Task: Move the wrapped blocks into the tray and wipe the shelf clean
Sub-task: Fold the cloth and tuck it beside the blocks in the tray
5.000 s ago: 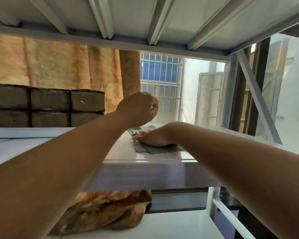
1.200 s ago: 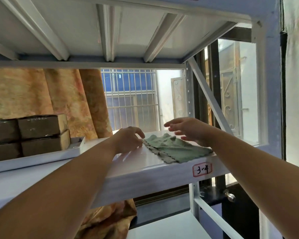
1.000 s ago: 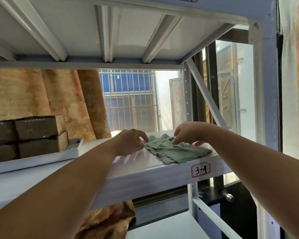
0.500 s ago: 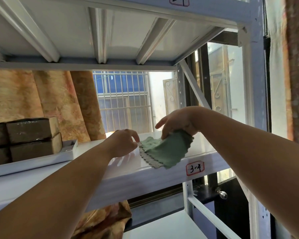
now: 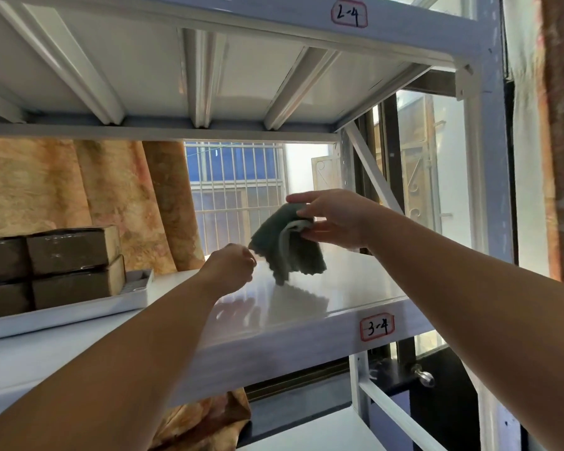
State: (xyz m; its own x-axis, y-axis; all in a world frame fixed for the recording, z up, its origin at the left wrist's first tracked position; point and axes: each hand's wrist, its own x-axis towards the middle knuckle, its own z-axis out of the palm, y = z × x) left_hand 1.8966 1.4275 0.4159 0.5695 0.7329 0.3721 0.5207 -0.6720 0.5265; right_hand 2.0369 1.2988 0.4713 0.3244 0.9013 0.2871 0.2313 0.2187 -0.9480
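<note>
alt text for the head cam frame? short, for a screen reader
The right hand lifts a crumpled green cloth above a glossy white metal shelf labelled 3-4, while the left hand pinches the cloth's lower corner. At left, brown wrapped blocks sit stacked in a white plastic tray.

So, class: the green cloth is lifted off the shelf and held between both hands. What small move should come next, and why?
Probably bring the two hands together to fold the green cloth. The right hand holds its top bunched, the left hand pinches a lower corner, and it hangs clear of the shelf. The wrapped blocks already sit in the tray.
</note>
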